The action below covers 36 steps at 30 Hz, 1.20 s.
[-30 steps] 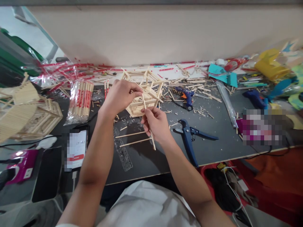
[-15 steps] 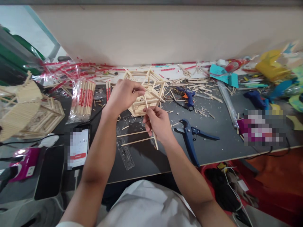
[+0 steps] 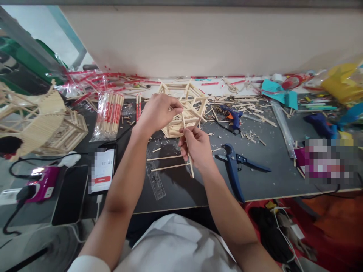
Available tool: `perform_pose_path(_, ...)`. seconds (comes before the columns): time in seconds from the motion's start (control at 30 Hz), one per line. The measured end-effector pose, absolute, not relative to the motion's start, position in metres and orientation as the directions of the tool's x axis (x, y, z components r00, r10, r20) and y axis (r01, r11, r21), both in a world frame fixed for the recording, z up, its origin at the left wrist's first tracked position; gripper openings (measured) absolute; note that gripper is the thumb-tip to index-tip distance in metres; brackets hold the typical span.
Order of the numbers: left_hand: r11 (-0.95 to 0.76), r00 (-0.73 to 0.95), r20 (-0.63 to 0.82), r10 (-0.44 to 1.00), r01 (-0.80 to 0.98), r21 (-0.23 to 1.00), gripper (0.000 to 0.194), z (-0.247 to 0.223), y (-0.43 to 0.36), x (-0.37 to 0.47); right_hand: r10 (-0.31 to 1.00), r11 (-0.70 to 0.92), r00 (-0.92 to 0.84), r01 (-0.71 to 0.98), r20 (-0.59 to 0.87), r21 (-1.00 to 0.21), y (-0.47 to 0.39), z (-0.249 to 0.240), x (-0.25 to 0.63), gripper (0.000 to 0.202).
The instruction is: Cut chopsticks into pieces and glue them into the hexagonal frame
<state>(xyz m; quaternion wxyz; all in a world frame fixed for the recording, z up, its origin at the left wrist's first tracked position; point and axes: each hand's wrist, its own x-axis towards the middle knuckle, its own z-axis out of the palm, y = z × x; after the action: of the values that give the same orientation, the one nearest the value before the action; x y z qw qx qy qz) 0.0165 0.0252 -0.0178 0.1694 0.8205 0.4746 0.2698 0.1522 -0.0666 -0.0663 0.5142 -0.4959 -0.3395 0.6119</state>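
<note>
My right hand (image 3: 197, 148) is closed around a thin wooden chopstick (image 3: 191, 169), which slants down toward me. Just beyond it, my left hand (image 3: 161, 113) is pinched at the near side of an open framework of glued sticks (image 3: 172, 130); what its fingertips hold, if anything, is too small to make out. The chopstick's upper end lies close to those fingertips. Under my hands, two more sticks (image 3: 167, 167) lie side by side on the dark table (image 3: 181, 192), across a clear plastic strip (image 3: 157, 185).
A blue cutter (image 3: 234, 172) lies to the right, with a blue glue gun (image 3: 235, 120) behind it. Stick offcuts (image 3: 252, 109) litter the back. At left are bagged chopsticks (image 3: 109, 117), a lit phone (image 3: 103, 170), a dark phone (image 3: 70, 196) and another stick structure (image 3: 56, 128).
The view has turned slightly left, so everything appears farther right. Both hands keep nearly the same pose, with the chopstick still in my right hand.
</note>
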Motion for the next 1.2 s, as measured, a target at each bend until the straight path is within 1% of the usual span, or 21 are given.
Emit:
perform_pose_path(0.37, -0.483, 0.398, 0.273, 0.876, 0.709, 0.514, 0.016, -0.017, 0.023, 0.019, 0.97, -0.216, 0.066, -0.209, -0.234, -0.954, -0.071, -0.063, 0.155, 0.012)
perform_pose_path(0.8, -0.488, 0.409, 0.265, 0.873, 0.715, 0.502, 0.016, -0.016, 0.024, 0.019, 0.965, -0.231, 0.083, -0.185, -0.25, -0.955, -0.066, -0.06, 0.155, 0.011)
perform_pose_path(1.2, -0.498, 0.411, 0.281, 0.867, 0.715, 0.491, 0.016, -0.013, 0.024, 0.02, 0.953, -0.274, 0.059, -0.252, -0.297, -0.928, -0.057, -0.053, 0.152, 0.017)
